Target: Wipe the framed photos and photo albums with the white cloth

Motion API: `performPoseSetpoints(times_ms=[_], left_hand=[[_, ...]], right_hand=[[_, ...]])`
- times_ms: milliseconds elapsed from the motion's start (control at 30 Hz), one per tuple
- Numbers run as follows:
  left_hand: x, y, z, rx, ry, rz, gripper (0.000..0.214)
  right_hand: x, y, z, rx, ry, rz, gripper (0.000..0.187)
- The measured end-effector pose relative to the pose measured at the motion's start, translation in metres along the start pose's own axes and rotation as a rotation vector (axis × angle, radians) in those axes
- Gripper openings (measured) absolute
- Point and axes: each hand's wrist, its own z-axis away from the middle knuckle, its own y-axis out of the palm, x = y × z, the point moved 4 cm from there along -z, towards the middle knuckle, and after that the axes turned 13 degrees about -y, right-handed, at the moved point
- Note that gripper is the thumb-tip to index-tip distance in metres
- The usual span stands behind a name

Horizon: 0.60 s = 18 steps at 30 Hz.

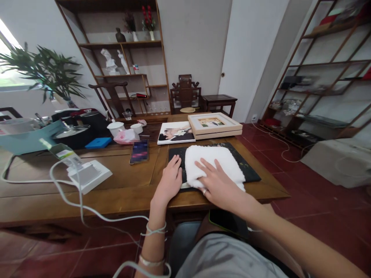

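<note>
A folded, fluffy white towel [213,164] lies over a flat black board [249,166] at the table's near right edge. My right hand [216,179] rests on top of the towel with its fingers spread; its thumb is hard to make out. On the left end of the black board lies my left hand [171,175], fingers stretched out and holding nothing. Just beyond the board are a white-edged photo panel [176,133] and stacked pale wooden frames [214,125] with a picture in the top one.
A phone [139,151], a white box [89,175] and a blue box [98,143] lie left on the wooden table [127,193]. Cups, pots and a pink bag [126,136] stand behind. A white cable [98,214] loops past my left arm. A dark phone [227,222] is on my lap.
</note>
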Motion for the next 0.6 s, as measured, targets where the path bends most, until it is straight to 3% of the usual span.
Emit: performPoseSetpoints(times_ms=[133, 267, 467, 600], left_hand=[[0.000, -0.001, 0.000, 0.024, 0.003, -0.009, 0.045], [-0.001, -0.001, 0.001, 0.047, 0.027, -0.007, 0.045], [-0.001, -0.001, 0.001, 0.016, -0.002, 0.001, 0.044], [-0.001, -0.002, 0.002, 0.009, -0.005, 0.016, 0.043]], right_hand=[[0.020, 0.003, 0.015, -0.015, -0.054, -0.047, 0.023], [0.016, 0.002, 0.021, -0.055, -0.090, -0.126, 0.024], [-0.025, 0.000, 0.004, -0.098, -0.031, -0.135, 0.031], [-0.062, 0.001, -0.006, -0.085, 0.091, -0.049, 0.035]])
